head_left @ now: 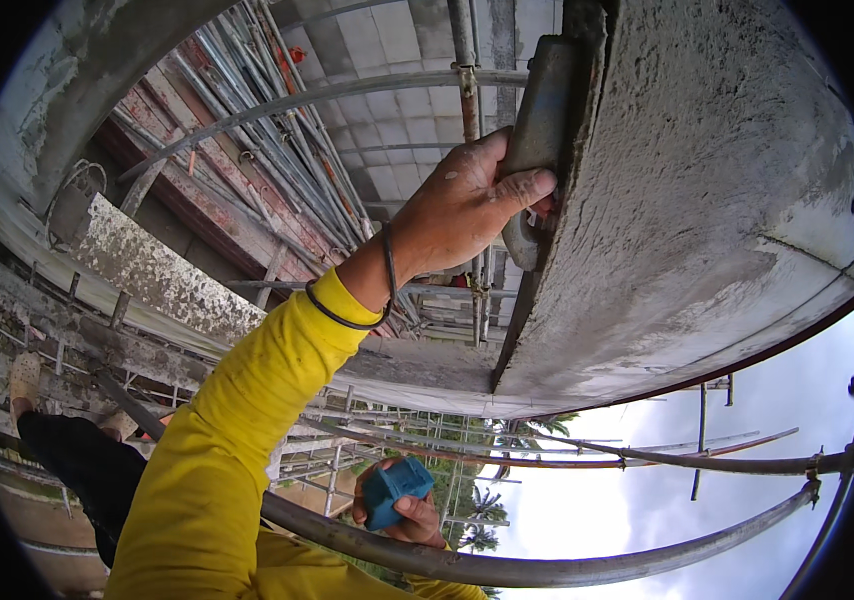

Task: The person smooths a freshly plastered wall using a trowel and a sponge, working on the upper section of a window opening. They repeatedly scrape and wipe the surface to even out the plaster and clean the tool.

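Observation:
My left hand (pixel 467 200), in a yellow sleeve with a dark band at the wrist, is closed round the grey handle of a plastering float (pixel 537 115). The float's long, thin blade is seen edge-on, lying along the grey, rough-plastered wall surface (pixel 687 190); whether it fully touches cannot be made out. My right hand (pixel 417 518) is lower in view, near a curved metal pipe. Its fingers are wrapped round a teal, block-shaped thing (pixel 395 492), whose kind I cannot make out.
Metal scaffold pipes (pixel 567 570) cross the lower right, with sky and palm trees beyond. A plaster-spattered board (pixel 162 265) is at the left. Loose pipes (pixel 277 130) lie bundled at upper left. A dark trouser leg (pixel 77 460) and boot show at lower left.

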Demonstrator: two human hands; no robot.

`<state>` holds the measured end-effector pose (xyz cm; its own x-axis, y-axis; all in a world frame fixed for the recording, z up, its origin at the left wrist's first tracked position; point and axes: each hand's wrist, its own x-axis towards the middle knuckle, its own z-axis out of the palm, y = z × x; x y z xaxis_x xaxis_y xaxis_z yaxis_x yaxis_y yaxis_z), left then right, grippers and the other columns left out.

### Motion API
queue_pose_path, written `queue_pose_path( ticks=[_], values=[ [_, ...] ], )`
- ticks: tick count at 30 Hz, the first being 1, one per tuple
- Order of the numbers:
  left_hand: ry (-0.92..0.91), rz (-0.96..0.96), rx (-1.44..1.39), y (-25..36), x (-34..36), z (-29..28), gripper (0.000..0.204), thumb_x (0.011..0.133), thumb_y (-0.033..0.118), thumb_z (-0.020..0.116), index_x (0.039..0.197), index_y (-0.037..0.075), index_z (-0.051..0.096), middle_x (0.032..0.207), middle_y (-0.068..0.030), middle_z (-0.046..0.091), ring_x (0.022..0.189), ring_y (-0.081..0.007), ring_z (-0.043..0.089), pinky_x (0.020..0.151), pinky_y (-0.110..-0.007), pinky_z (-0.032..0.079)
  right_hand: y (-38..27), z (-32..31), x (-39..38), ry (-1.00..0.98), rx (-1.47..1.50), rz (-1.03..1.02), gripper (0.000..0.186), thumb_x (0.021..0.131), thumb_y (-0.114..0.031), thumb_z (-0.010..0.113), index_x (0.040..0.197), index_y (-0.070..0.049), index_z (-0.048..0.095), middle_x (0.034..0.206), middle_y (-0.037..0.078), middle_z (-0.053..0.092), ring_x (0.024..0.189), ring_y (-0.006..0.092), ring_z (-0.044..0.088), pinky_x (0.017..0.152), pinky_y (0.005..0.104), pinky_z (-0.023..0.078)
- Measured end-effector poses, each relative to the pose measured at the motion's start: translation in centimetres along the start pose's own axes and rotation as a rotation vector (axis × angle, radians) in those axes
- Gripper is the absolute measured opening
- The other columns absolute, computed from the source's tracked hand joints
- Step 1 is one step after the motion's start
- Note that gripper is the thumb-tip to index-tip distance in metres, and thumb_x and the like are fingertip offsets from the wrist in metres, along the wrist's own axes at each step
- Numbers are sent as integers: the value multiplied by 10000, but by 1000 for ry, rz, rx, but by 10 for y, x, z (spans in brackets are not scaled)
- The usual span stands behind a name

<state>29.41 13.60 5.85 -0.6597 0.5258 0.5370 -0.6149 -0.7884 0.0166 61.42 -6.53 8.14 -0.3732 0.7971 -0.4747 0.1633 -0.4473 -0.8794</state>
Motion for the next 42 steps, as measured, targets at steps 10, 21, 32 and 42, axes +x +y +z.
queue_pose_path(
  ticks=[10, 21, 32, 42],
  values=[
    [-27, -149, -63, -82, -42, 31, 344, 1086, 222, 607, 1368, 32, 554, 1171, -44, 668, 1100, -135, 644, 991, -320, 534, 3, -8, -3, 14, -71, 12, 525, 910, -196, 760, 1362, -40, 542, 1153, 317, 642, 887, 415, 713, 754, 498, 576],
    [-20, -67, 33, -9, -14, 5, 374, 1090, 228, 606, 1385, 7, 542, 1079, -25, 669, 954, -125, 651, 886, -302, 548, 12, -31, 1, 6, -64, 91, 531, 933, -151, 737, 1408, -26, 532, 1193, 297, 659, 921, 401, 716, 793, 490, 581],
    [-120, -51, 117, 39, 27, -27, 369, 1084, 338, 604, 1330, 64, 590, 1104, -47, 700, 1032, -148, 691, 888, -326, 574, 15, -16, 5, 0, -42, 71, 504, 942, -150, 753, 1382, -5, 554, 1197, 279, 671, 941, 377, 724, 811, 491, 585],
    [-78, -104, 192, 37, 18, -20, 434, 1075, 362, 613, 1398, 79, 552, 1189, -50, 690, 1050, -141, 688, 827, -313, 581, 14, -19, 5, 3, -53, 68, 502, 945, -147, 752, 1384, -12, 552, 1186, 267, 676, 938, 367, 724, 812, 479, 584]
  ],
)
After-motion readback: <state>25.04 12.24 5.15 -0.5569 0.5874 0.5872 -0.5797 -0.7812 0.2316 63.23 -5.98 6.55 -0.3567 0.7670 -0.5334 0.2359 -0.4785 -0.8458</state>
